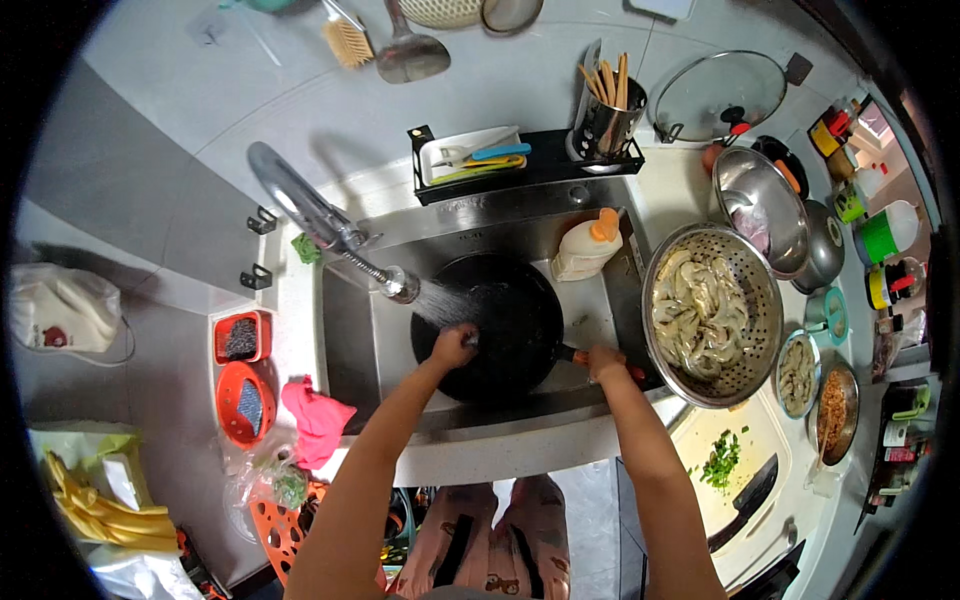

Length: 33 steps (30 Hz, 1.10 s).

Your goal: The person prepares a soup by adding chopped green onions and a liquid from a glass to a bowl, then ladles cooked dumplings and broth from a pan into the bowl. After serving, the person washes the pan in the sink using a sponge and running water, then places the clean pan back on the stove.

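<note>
A black frying pan [510, 330] lies in the stainless steel sink [352, 352]. My right hand [606, 363] is closed around its reddish-brown handle, at the sink's right front. Over the left part of the pan is my left hand [455, 346], its fingers curled around something small and greyish that I cannot make out. Water sprays from the faucet's spray head [400, 285] into the pan, just above my left hand. A plastic bottle with an orange cap [589, 246] stands in the back right corner of the sink.
Right of the sink are a perforated steel colander [765, 322] with greyish pieces of food, a steel bowl [787, 225], and a cutting board [686, 442] bearing chopped greens and a black knife [756, 487]. At the left lie a pink cloth [315, 420] and red baskets [225, 412].
</note>
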Each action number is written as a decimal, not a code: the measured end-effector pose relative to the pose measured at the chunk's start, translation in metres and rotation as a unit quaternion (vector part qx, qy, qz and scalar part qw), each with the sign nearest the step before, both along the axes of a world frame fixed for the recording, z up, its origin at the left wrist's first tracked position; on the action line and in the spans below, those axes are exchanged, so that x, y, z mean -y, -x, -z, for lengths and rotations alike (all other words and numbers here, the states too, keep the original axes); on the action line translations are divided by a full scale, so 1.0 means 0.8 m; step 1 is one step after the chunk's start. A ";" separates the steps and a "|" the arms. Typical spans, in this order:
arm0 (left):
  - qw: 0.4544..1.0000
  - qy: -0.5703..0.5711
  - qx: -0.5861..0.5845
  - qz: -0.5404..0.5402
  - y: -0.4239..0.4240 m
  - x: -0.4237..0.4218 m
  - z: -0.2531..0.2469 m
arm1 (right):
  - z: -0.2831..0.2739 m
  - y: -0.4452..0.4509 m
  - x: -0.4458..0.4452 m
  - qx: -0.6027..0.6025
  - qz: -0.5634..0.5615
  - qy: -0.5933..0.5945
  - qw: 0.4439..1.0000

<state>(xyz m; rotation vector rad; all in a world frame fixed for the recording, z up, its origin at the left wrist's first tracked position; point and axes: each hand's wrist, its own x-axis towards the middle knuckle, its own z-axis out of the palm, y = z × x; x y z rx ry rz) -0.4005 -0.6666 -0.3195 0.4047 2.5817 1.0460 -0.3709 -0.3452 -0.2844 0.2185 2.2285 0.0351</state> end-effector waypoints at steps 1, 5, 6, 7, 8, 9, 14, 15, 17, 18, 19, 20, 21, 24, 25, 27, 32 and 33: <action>0.991 0.127 -0.022 0.027 0.002 -0.002 0.013 | -0.005 0.003 0.008 0.003 -0.012 0.006 1.000; 0.943 0.321 0.050 -0.066 0.014 -0.003 0.060 | -0.002 0.006 0.004 -0.019 -0.016 0.086 0.996; 0.939 0.294 0.108 -0.140 0.017 0.001 0.071 | -0.003 0.007 0.008 -0.011 -0.010 0.091 0.996; 0.943 0.268 0.079 -0.180 0.023 -0.002 0.084 | 0.000 0.008 0.009 -0.003 -0.002 0.096 0.995; 0.944 0.241 0.048 -0.219 0.034 -0.010 0.097 | 0.014 0.006 0.006 0.000 -0.011 0.093 0.996; 0.945 0.197 0.021 -0.261 0.053 -0.027 0.101 | 0.033 0.003 0.000 0.002 -0.016 0.086 0.996; 0.950 0.048 -0.102 -0.292 0.103 -0.131 0.108 | 0.028 0.002 0.013 -0.047 -0.001 0.075 0.996; 0.971 0.070 -0.106 -0.200 0.089 -0.137 0.125 | 0.024 0.003 0.016 -0.040 -0.017 0.076 0.996; 0.979 -0.034 -0.185 -0.071 0.036 -0.143 0.162 | 0.014 0.006 0.014 -0.023 -0.050 0.079 0.995; 0.988 -0.059 -0.145 -0.011 0.018 -0.140 0.155 | 0.013 0.006 0.012 -0.010 -0.066 0.083 0.994; 0.989 -0.086 -0.104 0.055 0.005 -0.133 0.133 | 0.010 0.004 0.006 0.003 -0.076 0.086 0.993; 0.985 -0.110 -0.064 0.119 0.001 -0.128 0.119 | 0.003 0.003 0.002 0.010 -0.060 0.089 0.994; 0.991 -0.101 -0.059 0.069 0.011 -0.127 0.114 | -0.006 0.006 0.003 0.016 -0.051 0.094 0.994; 0.976 -0.106 -0.111 -0.156 0.084 -0.132 0.120 | -0.012 0.006 0.011 -0.024 0.007 0.104 0.994; 0.935 -0.125 -0.174 -0.282 0.109 -0.132 0.129 | -0.011 0.009 0.021 -0.049 0.019 0.108 0.993; 0.891 -0.185 -0.202 -0.361 0.121 -0.166 0.121 | -0.003 0.009 0.018 -0.027 -0.041 0.083 0.995; 0.953 -0.278 0.014 -0.118 0.030 -0.197 0.107 | 0.021 -0.003 0.006 -0.027 -0.019 0.082 0.996; 0.950 -0.286 0.015 -0.124 0.032 -0.190 0.112 | 0.001 0.001 0.013 -0.027 -0.030 0.082 0.996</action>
